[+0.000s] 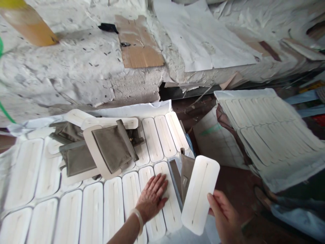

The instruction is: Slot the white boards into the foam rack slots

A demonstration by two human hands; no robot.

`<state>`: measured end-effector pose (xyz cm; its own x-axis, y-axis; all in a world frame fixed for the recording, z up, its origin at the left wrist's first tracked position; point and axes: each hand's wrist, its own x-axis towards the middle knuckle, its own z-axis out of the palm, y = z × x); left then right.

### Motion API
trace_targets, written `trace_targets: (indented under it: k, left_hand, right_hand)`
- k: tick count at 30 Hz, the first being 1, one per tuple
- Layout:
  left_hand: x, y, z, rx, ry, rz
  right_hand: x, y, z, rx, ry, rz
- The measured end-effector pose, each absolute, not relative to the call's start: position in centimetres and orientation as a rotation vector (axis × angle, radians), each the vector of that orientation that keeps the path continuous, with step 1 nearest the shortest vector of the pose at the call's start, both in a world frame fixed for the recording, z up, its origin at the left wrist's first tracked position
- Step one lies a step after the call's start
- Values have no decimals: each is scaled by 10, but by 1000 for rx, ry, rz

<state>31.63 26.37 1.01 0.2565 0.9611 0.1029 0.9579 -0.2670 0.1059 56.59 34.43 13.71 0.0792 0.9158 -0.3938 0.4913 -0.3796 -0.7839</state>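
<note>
A right hand (224,211) grips the lower edge of a white rounded panel (200,194), holding it tilted just past the right edge of a sheet of matching white panels (76,213), above bare dark floor. The left hand (152,196) lies open and flat on that sheet near its right edge. Grey fabric pieces (111,147) sit farther back on the sheet, a second panel stack (269,132) lies well apart to the right, and a rough paper-covered wall (76,67) closes the space behind.

White panel (200,193) – smooth, matt, stiff board; grey pouch (113,147) – dull woven cloth.
</note>
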Motion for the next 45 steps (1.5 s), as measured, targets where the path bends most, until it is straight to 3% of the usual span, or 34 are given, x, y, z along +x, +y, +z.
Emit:
trace_targets:
  k: [3, 7, 16, 20, 32, 45]
  left_hand:
    - [317, 264, 10, 2467, 1889, 216]
    - [318, 263, 8, 2465, 1888, 214]
    - [319, 262, 8, 2448, 1883, 223]
    - [322, 264, 10, 2414, 1909, 267]
    - [338, 288, 16, 2271, 1894, 610]
    - [344, 294, 18, 2127, 1958, 602]
  right_hand:
    - [567, 350, 142, -1868, -1183, 1422]
    - [567, 356, 139, -1821, -1127, 1408]
    - [578, 351, 112, -2097, -1812, 1249]
    - [568, 363, 100, -2017, -1926, 1275]
    - [558, 411, 33, -1723, -1885, 1732]
    - [553, 416, 55, -1730, -1813, 1721]
